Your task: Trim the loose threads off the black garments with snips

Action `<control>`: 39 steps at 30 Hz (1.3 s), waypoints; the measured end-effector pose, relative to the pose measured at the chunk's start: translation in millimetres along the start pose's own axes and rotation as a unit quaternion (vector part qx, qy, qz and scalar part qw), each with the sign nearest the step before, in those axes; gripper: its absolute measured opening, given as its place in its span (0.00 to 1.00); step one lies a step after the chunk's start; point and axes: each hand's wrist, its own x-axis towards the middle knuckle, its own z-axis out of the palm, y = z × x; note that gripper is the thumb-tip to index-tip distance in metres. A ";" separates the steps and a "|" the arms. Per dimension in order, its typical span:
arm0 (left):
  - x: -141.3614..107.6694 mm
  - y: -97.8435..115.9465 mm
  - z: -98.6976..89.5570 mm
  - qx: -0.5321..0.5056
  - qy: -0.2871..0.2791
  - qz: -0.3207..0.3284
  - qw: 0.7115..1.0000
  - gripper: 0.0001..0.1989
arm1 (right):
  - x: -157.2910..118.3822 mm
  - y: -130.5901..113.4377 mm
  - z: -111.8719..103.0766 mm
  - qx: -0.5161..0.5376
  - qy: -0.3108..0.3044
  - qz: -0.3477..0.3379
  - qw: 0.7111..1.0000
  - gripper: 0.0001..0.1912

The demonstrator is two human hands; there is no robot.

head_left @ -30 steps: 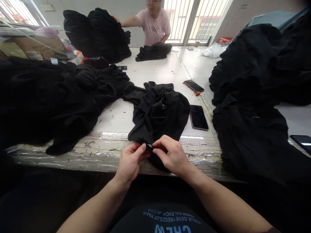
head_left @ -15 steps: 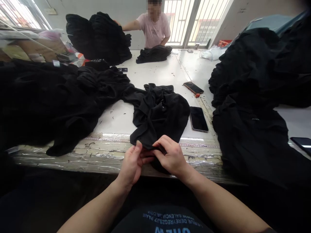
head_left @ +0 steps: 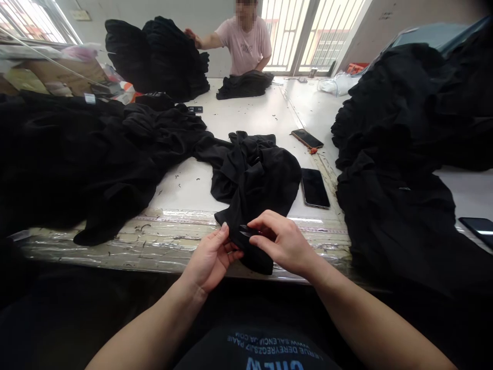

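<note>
From my remote station I can see the left hand (head_left: 210,261) and the right hand (head_left: 283,241) working close together just above the front edge of a long white work table (head_left: 246,121). The left hand is partly closed, its curled fingers and thumb gripping a fold of a crumpled black knit garment (head_left: 254,180). The right hand is curved over and appears to pinch a small dark pointed tool (head_left: 246,231) against the fabric, though it is too small for me to identify exactly. The garment lies on the table directly in front of me, with its lower end drooping over the edge, which is wrapped in scuffed clear plastic (head_left: 173,252). A black smartphone (head_left: 315,188) lies face up just right of the garment, with a second black smartphone (head_left: 307,139) beyond it. Short black thread clippings (head_left: 177,180) are scattered across the tabletop. A large heap of black fabric (head_left: 77,159) spreads along my left, and another (head_left: 396,169) along my right. Across the table, a co-worker in a pink T-shirt (head_left: 242,46) has one hand on a tall black stack of garments (head_left: 157,56).
</note>
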 end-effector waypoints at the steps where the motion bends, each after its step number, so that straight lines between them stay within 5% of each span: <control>1: -0.8 -1.6 2.3 -0.010 -0.003 -0.009 1.000 0.10 | 1.4 -2.1 2.5 -0.002 -0.002 -0.018 1.000 0.07; 9: -1.9 -3.5 9.5 -0.058 0.019 -0.051 0.997 0.08 | -0.2 -0.7 16.6 -0.046 0.008 -0.080 0.996 0.07; 16: -0.2 -6.0 8.4 -0.057 0.023 -0.053 0.997 0.08 | -2.1 4.0 18.8 -0.018 0.043 -0.069 0.997 0.05; 21: -1.6 -8.9 11.6 -0.033 0.012 -0.041 0.999 0.07 | -1.6 1.6 17.5 0.013 0.123 -0.018 0.992 0.07; 24: -0.8 -14.6 15.5 -0.033 -0.003 -0.032 0.999 0.08 | -1.8 0.5 19.9 -0.035 0.067 -0.060 0.995 0.15; 28: 23.2 -9.5 15.2 -0.033 -0.020 -0.046 0.998 0.20 | -5.9 5.0 16.1 -0.077 0.089 -0.102 0.988 0.05; 33: 73.1 31.6 8.4 -0.070 0.052 0.088 0.992 0.32 | -29.4 14.0 -2.0 -0.030 0.158 -0.169 0.973 0.08; 39: 70.7 53.0 2.3 -0.081 -0.026 0.111 0.990 0.37 | -63.2 38.8 -13.1 -0.098 -0.032 -0.040 0.994 0.06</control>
